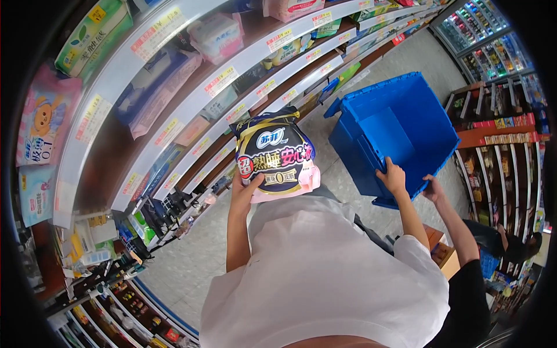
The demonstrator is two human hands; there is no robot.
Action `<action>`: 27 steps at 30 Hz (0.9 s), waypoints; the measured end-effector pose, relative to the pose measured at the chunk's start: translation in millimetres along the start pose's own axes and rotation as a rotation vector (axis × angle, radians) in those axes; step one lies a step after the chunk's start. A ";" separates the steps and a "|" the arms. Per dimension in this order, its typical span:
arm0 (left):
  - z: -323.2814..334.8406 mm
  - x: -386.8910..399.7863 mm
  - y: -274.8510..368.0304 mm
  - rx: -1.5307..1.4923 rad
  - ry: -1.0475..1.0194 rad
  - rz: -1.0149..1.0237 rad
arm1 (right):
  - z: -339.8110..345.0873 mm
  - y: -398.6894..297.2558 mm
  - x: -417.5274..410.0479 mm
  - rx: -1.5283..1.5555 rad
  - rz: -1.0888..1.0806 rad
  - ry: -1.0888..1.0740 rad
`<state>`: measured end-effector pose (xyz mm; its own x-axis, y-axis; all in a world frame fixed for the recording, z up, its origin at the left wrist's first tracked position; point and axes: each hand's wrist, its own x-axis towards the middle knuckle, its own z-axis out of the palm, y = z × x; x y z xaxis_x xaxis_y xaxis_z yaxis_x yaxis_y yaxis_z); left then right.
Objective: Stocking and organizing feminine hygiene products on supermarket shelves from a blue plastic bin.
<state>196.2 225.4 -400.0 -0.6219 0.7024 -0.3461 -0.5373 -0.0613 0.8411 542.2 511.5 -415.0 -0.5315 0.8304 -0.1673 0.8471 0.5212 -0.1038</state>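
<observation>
My left hand grips the lower left side of a black, gold and pink plastic pack of Sofy sanitary products, with the thumb across its front. The pack is upright before my chest, and its printed face is towards me. To the right a blue plastic tote crate is tilted with its opening facing me; the part of its inside that shows is bare. My right hand is closed on the crate's near rim. A co-worker's hand touches the same rim just to the right.
A store shelf with price tags and several packs, among them a pink pack, curves along the left. Tiled floor lies below. Drinks coolers and a snack shelf stand at the right. A co-worker in black is close beside me.
</observation>
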 end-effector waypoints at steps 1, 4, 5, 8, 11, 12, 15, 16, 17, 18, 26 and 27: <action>-2.6 -0.6 1.2 -0.011 -0.014 0.001 | 2.6 1.1 0.7 -0.013 -0.003 0.017; -10.6 -0.8 7.0 0.045 -0.073 -0.004 | 9.8 5.5 3.9 -0.028 -0.020 -0.004; -12.4 -0.7 8.4 0.065 -0.073 -0.017 | 12.0 7.1 5.3 -0.026 -0.027 0.000; -18.3 -3.8 10.6 0.078 -0.076 -0.015 | 21.4 10.0 5.6 -0.047 -0.027 -0.032; -22.3 -8.5 9.4 0.089 -0.072 -0.003 | 31.9 11.4 3.0 -0.050 -0.033 -0.036; -23.0 -10.5 8.3 0.091 -0.066 -0.003 | 34.8 12.0 2.8 -0.049 -0.034 -0.035; -23.7 -15.5 3.8 0.084 -0.044 -0.021 | 41.0 11.6 0.7 -0.058 -0.061 -0.033; -23.7 -16.6 2.3 0.059 -0.052 -0.012 | 41.9 11.2 0.1 -0.068 -0.065 -0.051; -23.1 -17.1 0.7 0.081 -0.024 -0.033 | 42.2 10.9 -0.7 -0.073 -0.076 -0.051; -22.4 -17.7 -0.8 0.081 -0.013 -0.031 | 41.9 10.7 -0.5 -0.079 -0.091 -0.045; 2.7 3.1 -7.9 0.042 -0.039 -0.003 | 34.5 14.1 5.7 -0.027 -0.123 -0.055; 9.0 5.9 -8.9 0.039 -0.034 0.003 | 34.2 15.4 7.0 -0.016 -0.117 -0.067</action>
<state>202.5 236.5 -405.7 -0.6037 0.7257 -0.3300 -0.5126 -0.0364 0.8578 551.5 518.6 -451.3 -0.6252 0.7488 -0.2202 0.7787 0.6174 -0.1114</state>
